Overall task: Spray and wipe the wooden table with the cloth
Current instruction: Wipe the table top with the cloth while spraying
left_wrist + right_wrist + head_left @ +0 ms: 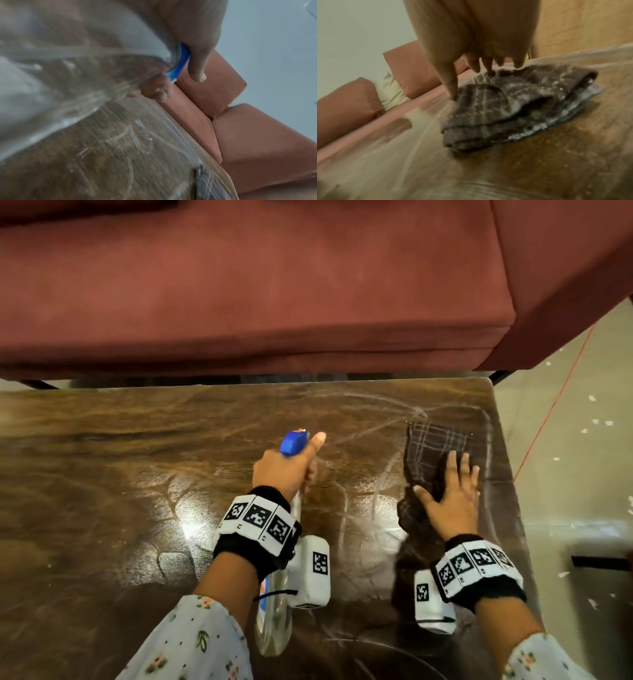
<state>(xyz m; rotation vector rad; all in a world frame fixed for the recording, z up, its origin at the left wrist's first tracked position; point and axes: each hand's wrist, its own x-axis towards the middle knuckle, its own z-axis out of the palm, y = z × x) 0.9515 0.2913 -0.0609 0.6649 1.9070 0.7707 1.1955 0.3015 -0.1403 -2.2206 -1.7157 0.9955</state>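
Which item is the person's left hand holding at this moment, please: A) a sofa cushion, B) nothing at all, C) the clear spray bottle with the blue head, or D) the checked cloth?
C: the left hand grips the neck of the spray bottle above the wooden table, while the right hand presses flat on the cloth.

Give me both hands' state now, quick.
Left hand: grips the spray bottle.
Right hand: open, fingers flat on the cloth.

The left hand (286, 465) and its wristband cover the spray bottle (274, 621) neck, hiding the trigger. In the left wrist view the bottle (56, 75) is a blur. The cloth (433, 450) lies partly under the right hand (448, 498).
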